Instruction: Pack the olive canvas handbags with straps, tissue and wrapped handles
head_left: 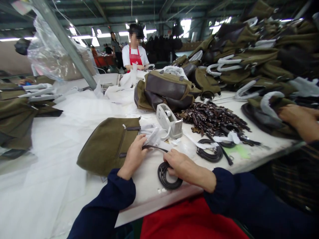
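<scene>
A dark leather strap [156,148] stretches between my two hands above the white table. My left hand [135,153] pinches one end of it, close to the right edge of an olive canvas bag [102,146] that lies flat. My right hand [183,166] is closed on the strap and on its coiled part [169,186], which hangs at or rests on the table's front edge; I cannot tell which. Just beyond my hands stands a grey tape dispenser [168,121]. Another coiled strap [209,151] with white wrapping lies to the right.
Stacked olive and brown bags [169,86] stand behind the dispenser, beside a heap of dark straps with buckles [211,116]. A large bag pile [249,56] rises at right. Another person's hand [299,119] touches a bag there. A metal post [64,43] slants at left.
</scene>
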Demonstrator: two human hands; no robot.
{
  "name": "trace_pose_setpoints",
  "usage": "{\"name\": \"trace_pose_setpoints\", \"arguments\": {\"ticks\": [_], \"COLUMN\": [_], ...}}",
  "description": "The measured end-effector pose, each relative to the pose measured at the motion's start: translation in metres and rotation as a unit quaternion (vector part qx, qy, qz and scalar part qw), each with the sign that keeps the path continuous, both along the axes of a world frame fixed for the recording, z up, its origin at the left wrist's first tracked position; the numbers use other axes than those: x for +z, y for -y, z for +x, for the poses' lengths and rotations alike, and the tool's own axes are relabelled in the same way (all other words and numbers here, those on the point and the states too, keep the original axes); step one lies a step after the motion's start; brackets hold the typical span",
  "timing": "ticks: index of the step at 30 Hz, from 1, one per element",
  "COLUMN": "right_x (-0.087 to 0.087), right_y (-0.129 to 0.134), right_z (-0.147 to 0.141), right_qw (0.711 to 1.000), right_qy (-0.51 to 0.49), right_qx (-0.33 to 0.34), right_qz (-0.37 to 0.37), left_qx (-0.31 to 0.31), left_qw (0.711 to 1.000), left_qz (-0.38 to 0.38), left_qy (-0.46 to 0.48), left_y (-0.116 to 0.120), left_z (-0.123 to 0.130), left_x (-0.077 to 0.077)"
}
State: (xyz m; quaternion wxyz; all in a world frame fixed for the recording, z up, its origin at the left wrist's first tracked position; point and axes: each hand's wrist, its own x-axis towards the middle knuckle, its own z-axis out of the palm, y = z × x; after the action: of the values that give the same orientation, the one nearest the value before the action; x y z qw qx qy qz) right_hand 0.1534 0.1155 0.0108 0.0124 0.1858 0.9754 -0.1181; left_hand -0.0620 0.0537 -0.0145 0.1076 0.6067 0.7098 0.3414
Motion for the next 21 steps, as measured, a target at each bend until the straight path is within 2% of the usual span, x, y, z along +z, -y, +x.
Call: {"name": "trace_pose_setpoints", "arguments": {"ticks": [3, 6, 10, 16, 19, 21], "right_x": [-0.023, -0.03, -0.041, -0.058, -0.056, -0.052], "right_y": [0.007, 0.009, 0.006, 0.007, 0.008, 0.008], "right_z": [-0.003, 0.002, 0.017, 0.023, 0.021, 0.02], "right_qw": [0.999, 0.997, 0.992, 0.975, 0.974, 0.976], "right_qy": [-0.021, -0.052, -0.123, -0.206, -0.2, -0.19], "right_qx": [0.002, 0.037, -0.004, -0.081, -0.102, -0.102], "right_qz": [0.035, 0.042, 0.034, -0.002, -0.02, -0.032], "left_qx": [0.005, -0.012, -0.028, -0.047, -0.011, 0.043], "left_qw": [1.0, 0.999, 0.997, 0.995, 0.994, 0.996], "left_qz": [-0.022, -0.052, -0.065, -0.082, -0.106, -0.07], "left_qy": [0.004, 0.005, -0.009, 0.02, 0.027, -0.02], "left_y": [0.008, 0.008, 0.008, 0.025, 0.033, 0.038], "left_z": [-0.009, -0.017, -0.017, -0.011, -0.008, 0.0], "left_x": [0.0, -0.003, -0.003, 0.025, 0.034, 0.035]}}
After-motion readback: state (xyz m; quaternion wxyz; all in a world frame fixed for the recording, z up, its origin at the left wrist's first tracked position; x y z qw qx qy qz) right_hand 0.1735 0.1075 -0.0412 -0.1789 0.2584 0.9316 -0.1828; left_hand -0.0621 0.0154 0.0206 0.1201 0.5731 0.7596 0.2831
